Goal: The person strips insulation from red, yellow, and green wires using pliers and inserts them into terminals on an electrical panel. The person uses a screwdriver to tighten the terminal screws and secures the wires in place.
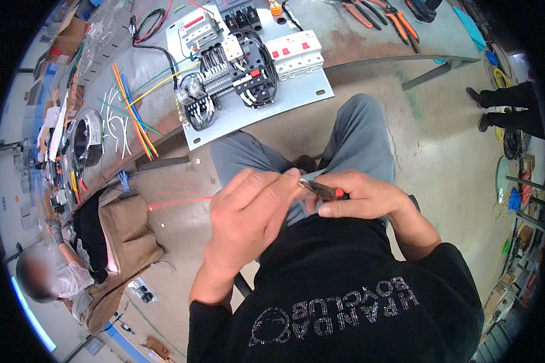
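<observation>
Above my lap, my right hand (pixel 363 195) is closed round the black-and-red handle of a pair of pliers (pixel 324 190). The jaws of the pliers point left, toward the fingertips of my left hand (pixel 248 209). Thumb and fingers of my left hand are pinched together right at the jaws. What the pinch holds is too small to make out. Beyond my knees, a metal mounting plate (pixel 224 137) overhangs the bench edge. It carries wired terminal blocks (pixel 219 77), a contactor (pixel 252 75) and a white breaker with red switches (pixel 293 53).
Coloured wires (pixel 133 112) and short white sleeves (pixel 114 121) lie on the metal bench (pixel 351 48), left of the plate. Orange-handled pliers (pixel 399 24) rest at its far right. A co-worker (pixel 66 272) sits at the left; another person's legs (pixel 508 107) stand at the right.
</observation>
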{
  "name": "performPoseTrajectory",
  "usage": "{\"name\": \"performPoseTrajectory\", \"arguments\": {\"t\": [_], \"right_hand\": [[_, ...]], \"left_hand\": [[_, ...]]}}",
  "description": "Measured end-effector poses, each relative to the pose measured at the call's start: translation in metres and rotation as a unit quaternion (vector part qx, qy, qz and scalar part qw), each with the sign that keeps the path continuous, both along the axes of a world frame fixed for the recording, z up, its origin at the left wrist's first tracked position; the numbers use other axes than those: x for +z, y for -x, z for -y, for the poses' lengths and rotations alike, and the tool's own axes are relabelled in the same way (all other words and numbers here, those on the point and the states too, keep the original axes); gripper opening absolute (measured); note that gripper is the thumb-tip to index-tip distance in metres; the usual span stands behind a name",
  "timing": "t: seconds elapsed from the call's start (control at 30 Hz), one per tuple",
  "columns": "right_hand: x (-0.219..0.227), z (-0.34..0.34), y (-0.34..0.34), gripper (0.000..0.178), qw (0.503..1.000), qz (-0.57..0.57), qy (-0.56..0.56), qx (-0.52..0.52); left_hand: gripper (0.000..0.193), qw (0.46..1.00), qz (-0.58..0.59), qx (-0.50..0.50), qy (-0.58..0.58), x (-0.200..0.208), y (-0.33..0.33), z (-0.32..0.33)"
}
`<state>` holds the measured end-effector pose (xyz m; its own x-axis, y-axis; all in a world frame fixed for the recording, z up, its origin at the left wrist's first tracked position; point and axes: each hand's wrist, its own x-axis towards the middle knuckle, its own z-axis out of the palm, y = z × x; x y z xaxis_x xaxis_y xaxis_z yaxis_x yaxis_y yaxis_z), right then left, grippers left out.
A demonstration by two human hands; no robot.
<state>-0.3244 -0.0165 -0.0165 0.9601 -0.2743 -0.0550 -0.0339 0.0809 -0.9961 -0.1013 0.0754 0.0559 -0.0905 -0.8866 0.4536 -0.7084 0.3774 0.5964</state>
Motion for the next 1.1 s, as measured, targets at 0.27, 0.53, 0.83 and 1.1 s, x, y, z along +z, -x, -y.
{"name": "performPoseTrajectory", "arguments": {"t": [0.27,0.53,0.83,1.1], "right_hand": [[-0.003,-0.010,-0.018,0.047,0.959,-0.037,0.195,-0.202],[-0.008,-0.004,-0.023,0.057,0.910,-0.039,0.316,-0.267],[-0.011,0.002,-0.023,0.068,0.881,-0.019,0.377,-0.284],[-0.001,0.008,-0.018,0.068,0.881,-0.021,0.396,-0.258]], "left_hand": [[0.014,0.974,-0.125,0.140,-0.127,-0.005,0.013,0.002],[0.013,0.926,-0.290,0.132,-0.203,-0.011,0.025,0.003],[0.007,0.841,-0.442,0.088,-0.300,-0.013,0.028,0.003],[0.007,0.854,-0.439,0.085,-0.267,-0.010,0.035,0.000]]}}
